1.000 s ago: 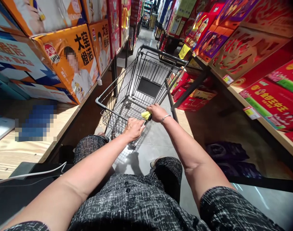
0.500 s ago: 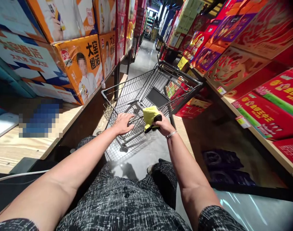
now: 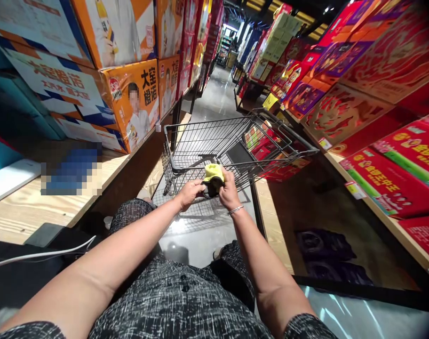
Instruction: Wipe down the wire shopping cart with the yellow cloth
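In front of me, a small yellow cloth piece [image 3: 213, 170] with black edging is held between both hands above the near end of the shopping cart; its exact kind is not clear. My left hand [image 3: 190, 194] pinches the black edge on its left side, fingers closed. Its right side is gripped by my right hand [image 3: 229, 190], with the thumb and fingers closed on it and a bracelet at the wrist. The cloth bunches up, with a dark part facing me. Just beyond stands the wire shopping cart [image 3: 196, 141], turned at an angle in the aisle.
Orange drink cartons [image 3: 137, 108] are stacked on the wooden shelf [image 3: 73, 207] at left. Red gift boxes [image 3: 380, 169] line the right shelf. Dark purple packs [image 3: 329, 249] lie under it. A white cable [image 3: 41, 254] runs at lower left. The aisle floor [image 3: 218, 89] stretches ahead.
My left hand has closed from spread fingers onto the cloth's black edge. My right hand has moved slightly left with the cloth. The cart appears turned and shifted to the right.
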The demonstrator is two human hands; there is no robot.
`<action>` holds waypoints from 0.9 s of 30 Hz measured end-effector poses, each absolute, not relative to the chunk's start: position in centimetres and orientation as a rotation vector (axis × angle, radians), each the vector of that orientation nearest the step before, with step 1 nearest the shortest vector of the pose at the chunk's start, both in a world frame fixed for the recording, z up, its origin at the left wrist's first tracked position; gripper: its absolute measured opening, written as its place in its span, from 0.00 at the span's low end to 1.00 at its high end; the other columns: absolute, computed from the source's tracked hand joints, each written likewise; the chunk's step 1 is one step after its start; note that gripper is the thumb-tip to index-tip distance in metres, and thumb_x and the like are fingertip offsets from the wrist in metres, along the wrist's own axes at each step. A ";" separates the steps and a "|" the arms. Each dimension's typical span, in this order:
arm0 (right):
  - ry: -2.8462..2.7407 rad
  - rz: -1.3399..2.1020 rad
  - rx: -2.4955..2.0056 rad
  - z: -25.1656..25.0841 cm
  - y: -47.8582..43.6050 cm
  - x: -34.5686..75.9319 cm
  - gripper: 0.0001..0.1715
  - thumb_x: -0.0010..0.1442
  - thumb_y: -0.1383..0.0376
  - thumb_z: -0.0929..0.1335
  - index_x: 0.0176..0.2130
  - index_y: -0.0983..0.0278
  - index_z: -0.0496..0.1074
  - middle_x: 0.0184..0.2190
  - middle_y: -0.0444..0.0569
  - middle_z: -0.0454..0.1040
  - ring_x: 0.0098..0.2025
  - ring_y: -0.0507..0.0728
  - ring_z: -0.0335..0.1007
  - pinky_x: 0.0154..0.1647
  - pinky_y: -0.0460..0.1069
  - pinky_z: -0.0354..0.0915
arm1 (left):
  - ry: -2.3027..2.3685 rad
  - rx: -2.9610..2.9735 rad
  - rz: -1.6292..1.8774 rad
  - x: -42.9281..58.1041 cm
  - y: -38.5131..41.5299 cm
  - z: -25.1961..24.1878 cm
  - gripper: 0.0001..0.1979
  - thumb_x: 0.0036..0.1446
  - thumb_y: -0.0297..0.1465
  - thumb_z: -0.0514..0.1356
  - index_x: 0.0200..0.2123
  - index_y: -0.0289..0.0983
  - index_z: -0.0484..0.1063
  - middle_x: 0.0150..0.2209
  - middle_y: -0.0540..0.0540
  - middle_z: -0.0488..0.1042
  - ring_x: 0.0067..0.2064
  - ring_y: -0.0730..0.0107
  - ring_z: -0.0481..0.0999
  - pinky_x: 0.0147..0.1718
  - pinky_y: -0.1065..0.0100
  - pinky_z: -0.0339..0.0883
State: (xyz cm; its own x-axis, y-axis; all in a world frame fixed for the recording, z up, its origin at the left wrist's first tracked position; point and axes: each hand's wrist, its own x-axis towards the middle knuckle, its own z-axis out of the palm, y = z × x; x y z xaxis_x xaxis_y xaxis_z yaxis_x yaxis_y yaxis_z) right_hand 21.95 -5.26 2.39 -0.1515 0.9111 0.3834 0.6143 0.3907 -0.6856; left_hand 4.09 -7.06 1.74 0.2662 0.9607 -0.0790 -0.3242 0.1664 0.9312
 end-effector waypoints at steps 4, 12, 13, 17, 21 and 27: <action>-2.068 0.519 -1.199 2.3 -6.0 20.0 0.38 0.65 0.64 0.61 0.71 0.55 0.52 0.60 0.54 0.59 0.65 0.60 0.56 0.69 0.60 0.56 | 0.683 0.758 1.081 4.1 -7.3 2.2 0.15 0.51 0.40 0.67 0.34 0.35 0.74 0.33 0.45 0.77 0.35 0.65 0.76 0.38 0.64 0.73; -2.194 0.025 -1.295 5.5 0.1 17.0 0.35 0.63 0.73 0.64 0.66 0.53 0.64 0.60 0.52 0.66 0.57 0.62 0.62 0.59 0.58 0.65 | 1.359 1.769 1.070 -3.6 0.4 5.8 0.37 0.66 0.58 0.42 0.33 0.37 0.80 0.43 0.39 0.80 0.52 0.50 0.75 0.58 0.53 0.64; -2.205 -0.063 -1.316 5.7 1.1 16.4 0.34 0.63 0.73 0.63 0.65 0.52 0.65 0.61 0.52 0.66 0.57 0.63 0.61 0.58 0.59 0.64 | 1.506 1.860 1.055 -4.7 1.5 5.6 0.37 0.68 0.55 0.40 0.37 0.38 0.81 0.48 0.41 0.79 0.58 0.49 0.72 0.62 0.52 0.59; -2.310 -0.165 -1.272 3.6 3.5 13.4 0.29 0.67 0.70 0.62 0.63 0.48 0.68 0.64 0.47 0.65 0.64 0.66 0.54 0.62 0.63 0.58 | 1.696 1.754 0.860 -7.1 4.2 2.6 0.37 0.70 0.53 0.35 0.58 0.37 0.74 0.66 0.41 0.65 0.69 0.53 0.60 0.67 0.56 0.51; -2.453 0.114 -1.197 -1.7 3.2 11.1 0.24 0.73 0.64 0.59 0.61 0.44 0.68 0.64 0.39 0.65 0.70 0.62 0.43 0.68 0.67 0.43 | 1.537 1.661 1.031 -7.6 4.9 -0.3 0.45 0.68 0.56 0.31 0.64 0.29 0.66 0.65 0.34 0.65 0.70 0.56 0.58 0.67 0.60 0.51; -2.528 0.566 -1.217 -9.4 0.6 11.6 0.21 0.69 0.70 0.63 0.54 0.49 0.73 0.58 0.38 0.70 0.66 0.60 0.49 0.67 0.68 0.41 | 1.440 1.851 0.983 -7.6 4.9 -0.2 0.44 0.69 0.52 0.29 0.47 0.36 0.81 0.55 0.41 0.76 0.72 0.57 0.51 0.71 0.58 0.40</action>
State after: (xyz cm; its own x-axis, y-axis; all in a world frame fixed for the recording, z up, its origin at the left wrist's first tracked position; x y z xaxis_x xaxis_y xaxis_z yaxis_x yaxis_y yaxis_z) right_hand 11.60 0.58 -9.36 -0.6067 0.7910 0.0788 0.6817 0.5688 -0.4602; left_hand -7.62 4.86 -0.17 0.1414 0.9706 0.1948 0.5348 -0.2405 0.8100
